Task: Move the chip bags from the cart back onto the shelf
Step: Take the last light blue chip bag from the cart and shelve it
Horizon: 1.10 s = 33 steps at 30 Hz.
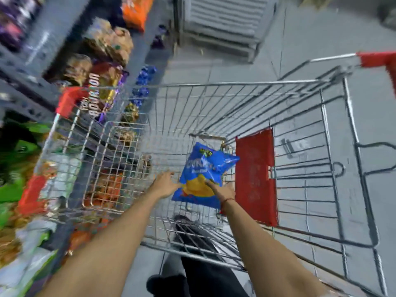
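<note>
Hands inside cart [214,86]: right hand [222,189] grips blue bag [205,172] at its lower edge; left hand [166,185], fingers spread, touches the bag's left side. Shelf [27,67] of snacks stands left.

floor [310,35]: grey tiles stretching far and right, seams showing | far: a stack of grey slatted panels [222,20] sitting on the floor | light: even, soft shadows lying under things
</note>
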Tool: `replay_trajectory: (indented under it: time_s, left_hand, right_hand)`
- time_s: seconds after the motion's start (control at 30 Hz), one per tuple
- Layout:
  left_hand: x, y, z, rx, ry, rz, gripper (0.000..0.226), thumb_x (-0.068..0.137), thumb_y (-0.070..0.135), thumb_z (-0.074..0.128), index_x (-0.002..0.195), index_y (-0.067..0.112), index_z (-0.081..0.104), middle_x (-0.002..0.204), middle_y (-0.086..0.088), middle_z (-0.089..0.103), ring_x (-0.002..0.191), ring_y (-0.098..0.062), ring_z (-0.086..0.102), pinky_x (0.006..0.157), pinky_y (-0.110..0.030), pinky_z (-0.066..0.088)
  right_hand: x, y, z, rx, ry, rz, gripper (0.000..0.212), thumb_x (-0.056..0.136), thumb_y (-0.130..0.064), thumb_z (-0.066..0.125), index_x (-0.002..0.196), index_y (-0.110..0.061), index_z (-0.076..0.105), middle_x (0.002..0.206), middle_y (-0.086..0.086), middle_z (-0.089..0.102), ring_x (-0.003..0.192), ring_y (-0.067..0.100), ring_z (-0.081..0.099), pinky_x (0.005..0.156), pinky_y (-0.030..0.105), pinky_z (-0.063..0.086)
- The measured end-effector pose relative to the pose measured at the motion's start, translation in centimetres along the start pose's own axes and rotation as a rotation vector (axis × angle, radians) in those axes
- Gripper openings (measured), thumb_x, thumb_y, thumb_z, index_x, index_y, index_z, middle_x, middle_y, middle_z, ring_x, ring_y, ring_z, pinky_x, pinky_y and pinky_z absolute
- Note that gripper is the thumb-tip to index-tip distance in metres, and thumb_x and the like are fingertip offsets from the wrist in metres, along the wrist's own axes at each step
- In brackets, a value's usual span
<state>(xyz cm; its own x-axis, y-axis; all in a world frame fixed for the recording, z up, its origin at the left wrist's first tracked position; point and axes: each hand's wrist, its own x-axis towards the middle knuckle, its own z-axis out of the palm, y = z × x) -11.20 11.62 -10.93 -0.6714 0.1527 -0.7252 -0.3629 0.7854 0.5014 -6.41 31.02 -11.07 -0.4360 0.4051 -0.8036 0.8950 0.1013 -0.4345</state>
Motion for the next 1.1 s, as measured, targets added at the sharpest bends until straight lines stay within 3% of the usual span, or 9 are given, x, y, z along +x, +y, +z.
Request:
replay_trajectory:
  time_s: [0.07, 0.13, 0.27, 0.37, 0.5, 0.67, 0.8, 0.97, 1.1]
  left_hand:
    - [1.5, -0.5, 1.1, -0.008, -0.04, -0.042, 0.077, 0.078, 0.036, 0.068, 0.138, 0.003, 0.031, 0.143, -0.022, 0.039, 0.129, -0.034, 0.04, 0.104, -0.043, 0.037]
    - [2.7, -0.7, 2.1, -0.047, -0.064, -0.061, 0.078, 0.079, 0.034, 0.068, 0.139, 0.005, 0.028, 0.144, -0.02, 0.037, 0.129, -0.033, 0.04, 0.103, -0.04, 0.037]
    - [4.4, -0.6, 3.3, -0.135, -0.087, -0.101, 0.086, 0.077, 0.03, 0.071, 0.143, 0.008, 0.02, 0.15, -0.015, 0.029, 0.134, -0.031, 0.032, 0.106, -0.039, 0.031]
    - [4.8, -0.5, 3.0, -0.21, -0.073, -0.134, 0.104, 0.065, 0.035, 0.079, 0.145, 0.014, 0.015, 0.149, -0.013, 0.032, 0.133, -0.033, 0.035, 0.107, -0.041, 0.034]
    - [4.1, -0.8, 1.5, -0.379, -0.114, -0.168, 0.132, 0.039, 0.044, 0.087, 0.144, 0.024, 0.011, 0.143, -0.007, 0.042, 0.124, -0.029, 0.046, 0.103, -0.047, 0.041]
    - [1.3, -0.4, -1.6, -0.509, -0.044, -0.118, 0.11, 0.056, 0.026, 0.087, 0.141, 0.016, 0.018, 0.133, -0.004, 0.048, 0.116, -0.023, 0.051, 0.099, -0.038, 0.044]
    - [-2.3, 0.3, -6.7, -0.569, -0.006, 0.003, 0.122, 0.035, 0.052, 0.088, 0.138, 0.024, 0.029, 0.135, 0.001, 0.05, 0.115, -0.019, 0.055, 0.098, -0.04, 0.047]
    - [-10.2, 4.0, -13.3, -0.675, 0.125, 0.229, 0.123, 0.012, 0.061, 0.085, 0.121, 0.025, 0.041, 0.11, 0.007, 0.061, 0.091, -0.004, 0.061, 0.066, -0.018, 0.054]
    - [-17.8, 6.5, -18.0, -0.716, 0.296, 0.404, 0.092, 0.033, 0.046, 0.089, 0.112, 0.029, 0.045, 0.115, 0.001, 0.061, 0.082, 0.0, 0.066, 0.059, -0.013, 0.053]
  right_hand:
    - [1.4, -0.3, 0.4, 0.083, -0.002, -0.036, 0.093, 0.077, -0.026, 0.077, 0.145, 0.006, 0.021, 0.145, 0.021, 0.042, 0.132, 0.033, 0.045, 0.098, 0.035, 0.042]
    - [3.3, -0.2, 1.0, 0.138, -0.052, -0.045, 0.096, 0.073, -0.021, 0.081, 0.145, 0.0, 0.02, 0.141, 0.019, 0.047, 0.125, 0.033, 0.052, 0.096, 0.04, 0.047]
    - [5.0, 0.5, 1.9, 0.144, -0.073, -0.072, 0.089, 0.064, -0.011, 0.086, 0.135, 0.0, 0.034, 0.125, 0.017, 0.062, 0.11, 0.031, 0.062, 0.097, 0.047, 0.05]
    - [4.7, 0.1, 2.0, 0.149, -0.102, -0.138, 0.08, 0.063, -0.006, 0.086, 0.128, -0.006, 0.041, 0.107, 0.003, 0.063, 0.099, 0.023, 0.063, 0.093, 0.039, 0.052]
    - [3.3, -0.7, 1.8, 0.185, -0.205, -0.222, 0.074, 0.061, 0.003, 0.084, 0.125, -0.007, 0.048, 0.11, 0.009, 0.067, 0.096, 0.024, 0.065, 0.094, 0.046, 0.054]
    - [0.5, -3.8, 0.8, 0.178, -0.334, -0.351, 0.052, 0.066, 0.002, 0.082, 0.107, -0.017, 0.057, 0.097, -0.002, 0.069, 0.087, 0.014, 0.068, 0.077, 0.028, 0.061]
    - [-2.7, -8.1, -0.4, 0.157, -0.394, -0.464, 0.069, 0.067, 0.0, 0.082, 0.127, -0.005, 0.049, 0.106, 0.005, 0.068, 0.086, 0.01, 0.068, 0.073, 0.029, 0.062]
    - [-9.1, -14.3, -1.5, 0.174, -0.484, -0.653, 0.058, 0.07, 0.006, 0.077, 0.123, 0.001, 0.053, 0.099, 0.002, 0.07, 0.075, 0.003, 0.072, 0.064, 0.021, 0.06]
    - [-15.7, -19.1, -1.8, 0.184, -0.525, -0.832, 0.056, 0.067, -0.001, 0.081, 0.117, -0.005, 0.058, 0.101, 0.003, 0.072, 0.085, 0.015, 0.072, 0.074, 0.031, 0.062]
